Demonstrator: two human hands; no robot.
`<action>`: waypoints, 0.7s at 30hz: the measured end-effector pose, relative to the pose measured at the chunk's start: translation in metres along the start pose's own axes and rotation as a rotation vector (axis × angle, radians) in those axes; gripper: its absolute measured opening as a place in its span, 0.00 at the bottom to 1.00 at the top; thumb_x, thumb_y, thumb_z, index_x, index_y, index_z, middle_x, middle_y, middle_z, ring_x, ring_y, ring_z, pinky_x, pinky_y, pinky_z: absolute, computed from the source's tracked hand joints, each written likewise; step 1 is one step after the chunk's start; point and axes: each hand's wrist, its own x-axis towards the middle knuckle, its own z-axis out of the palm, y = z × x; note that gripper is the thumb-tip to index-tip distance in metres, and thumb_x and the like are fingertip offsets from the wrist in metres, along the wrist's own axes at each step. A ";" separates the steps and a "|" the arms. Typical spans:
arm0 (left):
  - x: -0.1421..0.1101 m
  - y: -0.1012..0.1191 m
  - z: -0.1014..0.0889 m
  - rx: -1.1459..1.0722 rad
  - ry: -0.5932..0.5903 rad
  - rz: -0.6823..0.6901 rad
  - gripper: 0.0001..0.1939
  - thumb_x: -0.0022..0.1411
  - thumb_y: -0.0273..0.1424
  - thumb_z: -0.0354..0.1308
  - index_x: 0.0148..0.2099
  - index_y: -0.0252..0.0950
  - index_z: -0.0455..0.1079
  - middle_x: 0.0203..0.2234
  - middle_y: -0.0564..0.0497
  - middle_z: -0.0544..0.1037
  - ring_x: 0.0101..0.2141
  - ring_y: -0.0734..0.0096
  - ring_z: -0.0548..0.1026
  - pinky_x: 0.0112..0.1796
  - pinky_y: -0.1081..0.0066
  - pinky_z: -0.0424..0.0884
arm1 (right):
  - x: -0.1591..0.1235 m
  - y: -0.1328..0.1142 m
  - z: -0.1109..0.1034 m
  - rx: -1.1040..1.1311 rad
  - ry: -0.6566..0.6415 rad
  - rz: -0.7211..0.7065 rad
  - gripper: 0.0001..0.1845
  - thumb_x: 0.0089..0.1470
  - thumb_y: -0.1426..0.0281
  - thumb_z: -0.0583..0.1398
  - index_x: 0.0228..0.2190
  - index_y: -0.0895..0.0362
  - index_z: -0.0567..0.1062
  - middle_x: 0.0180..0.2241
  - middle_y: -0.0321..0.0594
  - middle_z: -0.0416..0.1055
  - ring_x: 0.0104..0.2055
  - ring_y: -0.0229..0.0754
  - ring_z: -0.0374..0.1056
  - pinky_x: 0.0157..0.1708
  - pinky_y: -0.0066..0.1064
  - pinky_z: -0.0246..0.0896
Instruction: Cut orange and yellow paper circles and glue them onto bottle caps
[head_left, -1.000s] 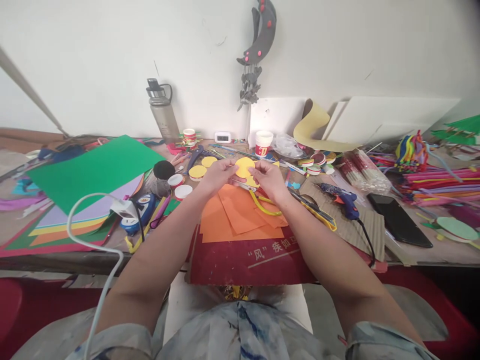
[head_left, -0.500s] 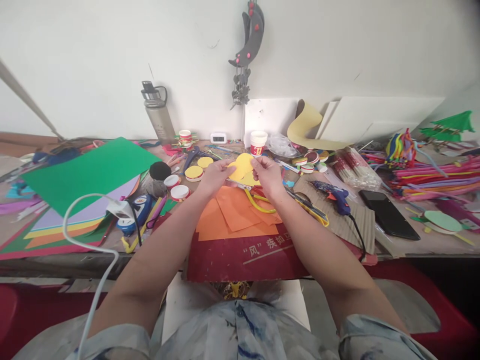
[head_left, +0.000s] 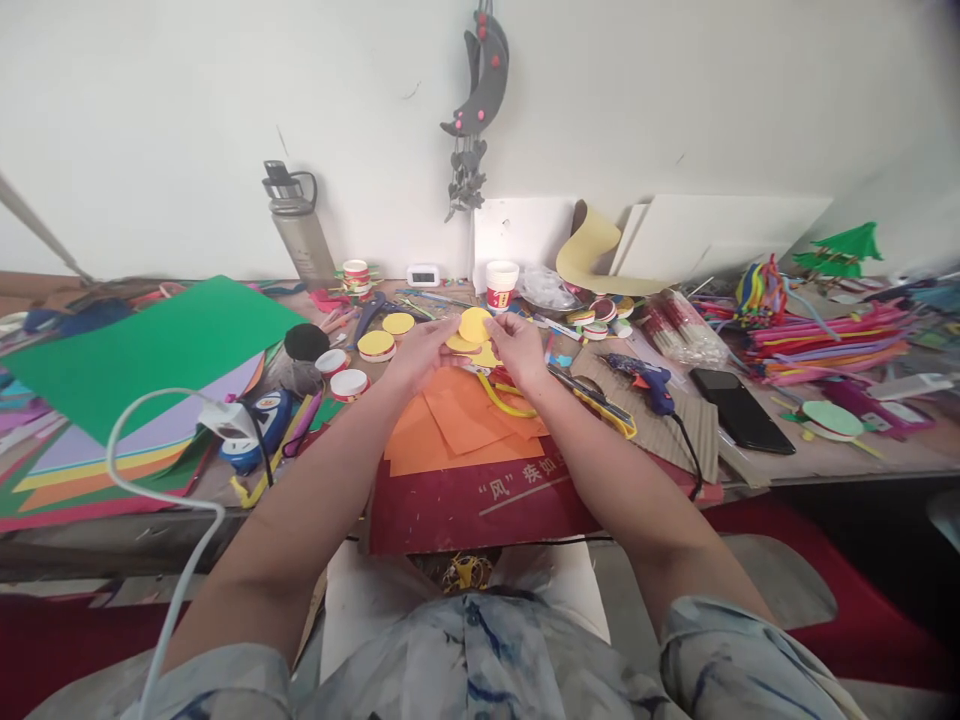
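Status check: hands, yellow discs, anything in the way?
Left hand, right hand: holding yellow discs, overlapping. Close by: yellow-handled scissors, orange sheets. Nothing seen blocking.

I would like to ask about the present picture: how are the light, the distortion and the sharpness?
Head view: the light is soft, with a bright patch on the white board behind the cup; head view: the bottle leans left, probably from wide-angle stretch; head view: the upper right corner is dark, and the yellow discs show almost no surface detail.

White wall (head_left: 367,90), softly lit; table (head_left: 832,463) against it; red seat (head_left: 862,635) right.
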 end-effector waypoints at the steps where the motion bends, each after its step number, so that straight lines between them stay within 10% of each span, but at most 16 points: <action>1: 0.000 0.000 0.001 0.017 0.012 0.000 0.16 0.66 0.38 0.77 0.41 0.29 0.80 0.37 0.41 0.88 0.37 0.63 0.89 0.30 0.76 0.79 | -0.001 -0.002 0.000 -0.008 -0.026 0.011 0.26 0.61 0.45 0.68 0.28 0.51 0.70 0.22 0.30 0.66 0.26 0.38 0.60 0.27 0.30 0.57; 6: 0.004 -0.001 -0.001 0.006 0.116 0.008 0.15 0.62 0.30 0.80 0.35 0.29 0.77 0.30 0.46 0.85 0.29 0.70 0.85 0.31 0.76 0.78 | -0.002 -0.016 -0.027 -0.245 -0.101 -0.057 0.17 0.70 0.56 0.63 0.32 0.54 0.75 0.30 0.36 0.74 0.31 0.40 0.68 0.36 0.32 0.62; 11: 0.012 -0.006 -0.008 -0.019 0.160 -0.001 0.10 0.64 0.25 0.76 0.35 0.29 0.77 0.26 0.50 0.83 0.26 0.74 0.82 0.32 0.75 0.78 | -0.010 -0.017 -0.117 -0.756 0.101 -0.139 0.13 0.68 0.60 0.63 0.39 0.57 0.81 0.40 0.49 0.83 0.43 0.50 0.75 0.50 0.39 0.68; 16: 0.016 -0.017 -0.010 0.060 0.155 -0.016 0.09 0.60 0.23 0.77 0.31 0.29 0.79 0.24 0.50 0.82 0.25 0.74 0.80 0.31 0.73 0.77 | -0.032 0.009 -0.218 -1.359 0.215 0.081 0.24 0.70 0.58 0.63 0.51 0.68 0.81 0.54 0.73 0.80 0.60 0.67 0.76 0.60 0.53 0.69; 21: 0.021 -0.024 -0.012 0.172 0.182 0.008 0.11 0.58 0.21 0.76 0.27 0.31 0.79 0.21 0.52 0.81 0.22 0.76 0.77 0.30 0.74 0.75 | -0.045 0.040 -0.257 -1.439 0.023 0.404 0.28 0.66 0.54 0.67 0.48 0.69 0.85 0.49 0.76 0.82 0.54 0.69 0.81 0.51 0.49 0.73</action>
